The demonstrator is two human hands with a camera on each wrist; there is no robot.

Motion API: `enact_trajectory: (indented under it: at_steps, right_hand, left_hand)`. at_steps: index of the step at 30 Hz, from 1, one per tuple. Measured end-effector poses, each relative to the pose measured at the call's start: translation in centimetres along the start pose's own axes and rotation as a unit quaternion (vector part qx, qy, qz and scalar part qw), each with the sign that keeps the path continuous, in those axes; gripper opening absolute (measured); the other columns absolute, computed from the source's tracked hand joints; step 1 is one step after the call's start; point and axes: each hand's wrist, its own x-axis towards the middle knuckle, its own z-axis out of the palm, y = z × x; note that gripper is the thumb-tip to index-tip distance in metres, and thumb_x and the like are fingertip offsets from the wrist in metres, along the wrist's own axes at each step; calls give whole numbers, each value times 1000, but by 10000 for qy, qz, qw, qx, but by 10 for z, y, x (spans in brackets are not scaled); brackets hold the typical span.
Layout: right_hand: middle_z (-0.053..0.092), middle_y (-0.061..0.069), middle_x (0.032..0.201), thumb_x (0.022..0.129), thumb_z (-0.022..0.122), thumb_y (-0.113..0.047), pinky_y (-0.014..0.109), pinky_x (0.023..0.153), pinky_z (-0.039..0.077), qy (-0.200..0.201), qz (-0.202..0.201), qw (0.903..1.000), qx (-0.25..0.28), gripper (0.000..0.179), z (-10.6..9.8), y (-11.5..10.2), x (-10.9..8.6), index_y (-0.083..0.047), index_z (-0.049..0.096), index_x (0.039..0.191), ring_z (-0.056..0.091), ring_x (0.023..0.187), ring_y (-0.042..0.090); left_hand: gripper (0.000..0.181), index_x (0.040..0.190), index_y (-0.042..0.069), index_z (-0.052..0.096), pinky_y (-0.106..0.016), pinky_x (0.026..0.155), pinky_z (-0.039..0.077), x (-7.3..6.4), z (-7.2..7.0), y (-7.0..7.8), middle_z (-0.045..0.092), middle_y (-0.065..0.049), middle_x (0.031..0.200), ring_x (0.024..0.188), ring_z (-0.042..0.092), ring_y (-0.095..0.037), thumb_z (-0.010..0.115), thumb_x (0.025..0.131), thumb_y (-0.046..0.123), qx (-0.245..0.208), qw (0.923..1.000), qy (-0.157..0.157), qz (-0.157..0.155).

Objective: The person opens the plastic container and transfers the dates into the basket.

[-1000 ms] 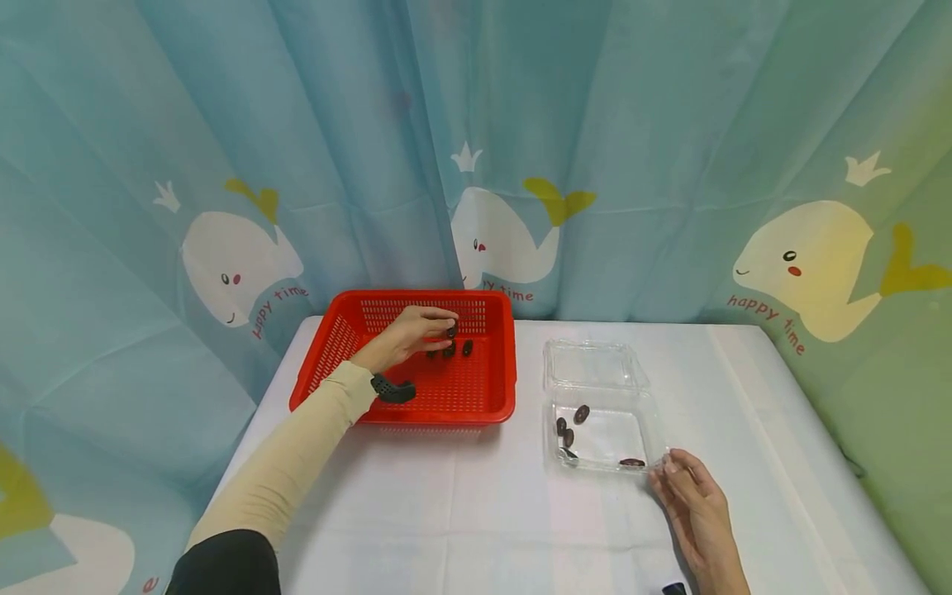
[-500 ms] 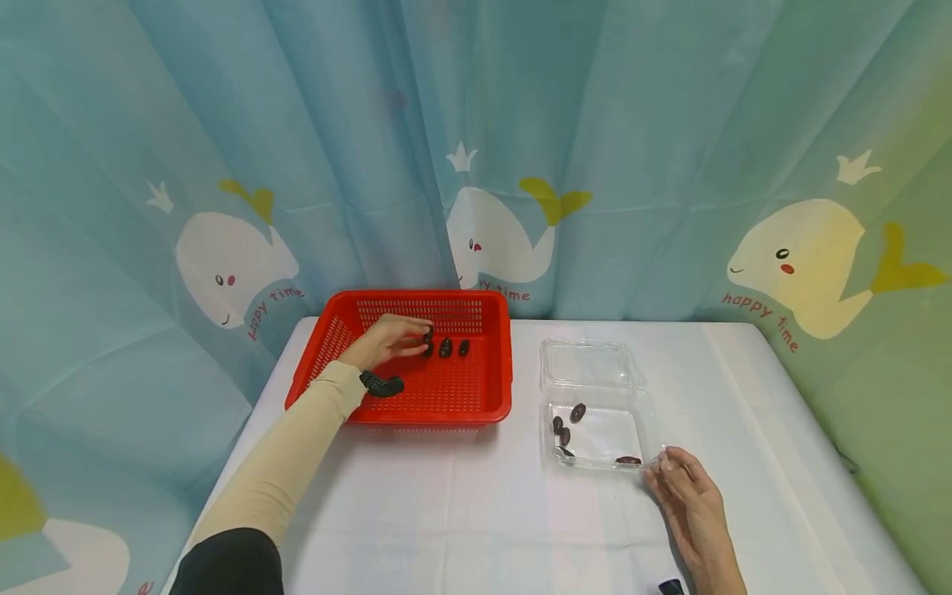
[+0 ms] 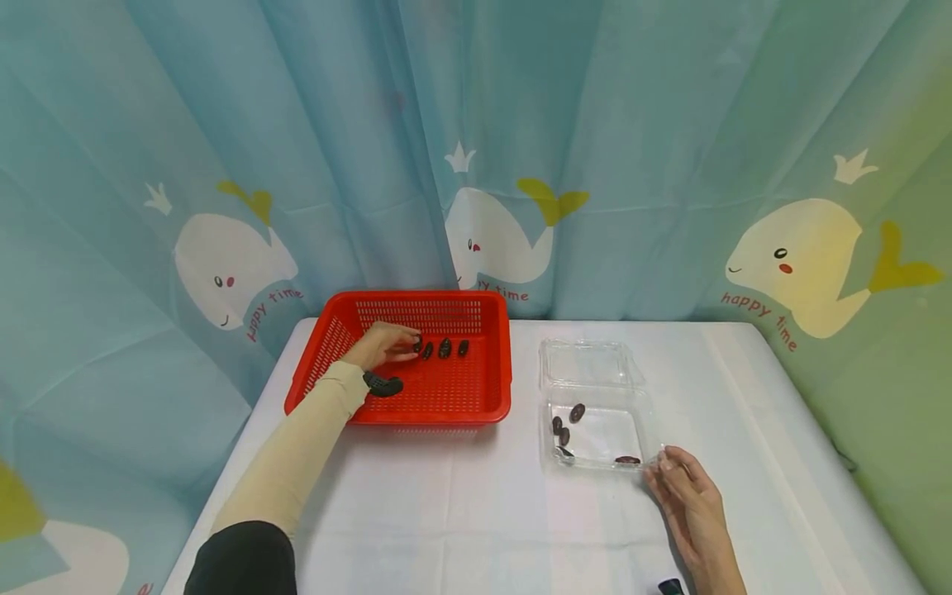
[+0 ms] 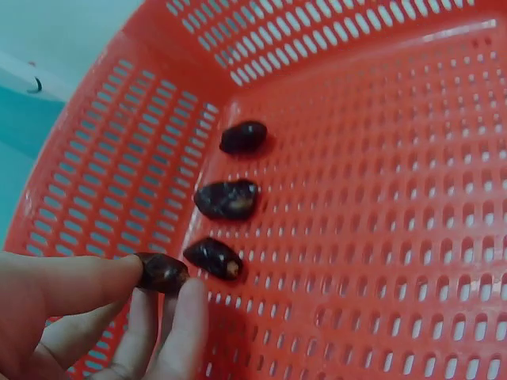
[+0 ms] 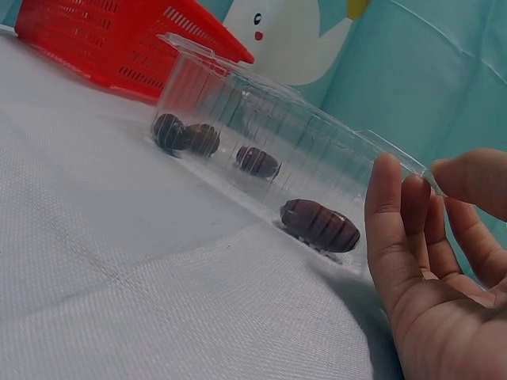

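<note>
In the left wrist view my left hand (image 4: pixel 103 317) pinches a dark date (image 4: pixel 162 273) between thumb and finger, low inside the red basket (image 3: pixel 446 397). Three more dates stand in a row beside it along the basket's far wall, the nearest date (image 4: pixel 214 258) almost touching the held one. My right hand (image 3: pixel 692 508) grips the near right corner of a clear plastic box (image 3: pixel 602 430) between thumb and fingers. Several dates lie in that box, among them a large date (image 5: pixel 320 225) against its near wall.
The box's hinged lid (image 3: pixel 586 364) lies folded back toward the curtain (image 3: pixel 640 165). Basket and box stand side by side on a table with a white cloth (image 3: pixel 476 512). A dark strap (image 3: pixel 383 385) sits on my left wrist.
My left hand has moved left and slightly down within the basket, holding a date; the other three dates there came into fuller view. My right hand keeps its grip on the box corner.
</note>
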Motion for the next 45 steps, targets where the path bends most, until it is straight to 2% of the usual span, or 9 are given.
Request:
enact_trajectory:
  at_steps: [6,13,20,27,34,37,43,45]
  right_hand:
    - [64,-9,111,106,57,-6,21,97,57,28,75,10000,51,21,0,0,-1,-18,63,123,70,100,3]
    - [63,-9,113,106,59,-8,21,97,57,109,136,9998,-44,21,2,-1,0,-18,62,124,70,101,3]
    - [64,-10,110,106,57,-6,21,96,58,75,117,9999,26,20,2,2,-1,-17,63,123,69,100,3]
    - [65,-9,109,106,56,-4,21,96,58,-15,-1,9999,164,22,2,0,-2,-17,64,121,70,98,4]
    - [64,-9,111,106,57,-5,20,96,58,5,-25,10000,66,21,3,0,-2,-16,63,123,70,100,4]
    - [65,-9,111,106,57,-5,20,96,58,1,-38,10000,27,21,3,0,-2,-16,63,124,70,100,3]
    - [65,-9,111,106,57,-6,20,95,58,-23,-45,10000,-3,22,1,1,-1,-17,63,123,70,99,3]
    - [65,-9,111,106,57,-6,20,95,58,-19,-40,10000,-17,22,0,1,0,-17,63,124,70,99,3]
  left_hand:
    - [43,146,-6,55,-44,108,54,3,-3,-7,48,-23,158,106,65,-25,54,103,-6,259,9996,88,118]
    - [37,138,-10,60,-41,99,59,5,-3,-10,55,-27,150,114,69,-32,56,101,-8,757,9961,290,342]
    - [33,132,-13,64,-38,89,64,5,-3,-15,61,-29,142,99,73,-26,58,100,-7,1055,9919,420,569]
    - [28,125,-12,69,-36,83,65,7,-1,-19,65,-28,135,108,70,-31,62,99,-4,1335,9860,595,801]
    - [24,120,-11,72,-31,72,64,7,1,-18,67,-28,130,83,70,-21,64,99,-1,1805,9762,681,996]
    - [24,119,-10,72,-32,73,64,6,0,-17,67,-27,129,82,69,-19,63,99,-1,1860,9751,664,1011]
    - [24,120,-10,70,-33,74,64,3,-2,-16,68,-24,124,90,71,-25,61,100,-2,1782,9771,592,1002]
    - [24,120,-11,69,-33,74,64,1,-3,-16,69,-23,120,87,70,-25,61,100,-2,1804,9766,575,1018]
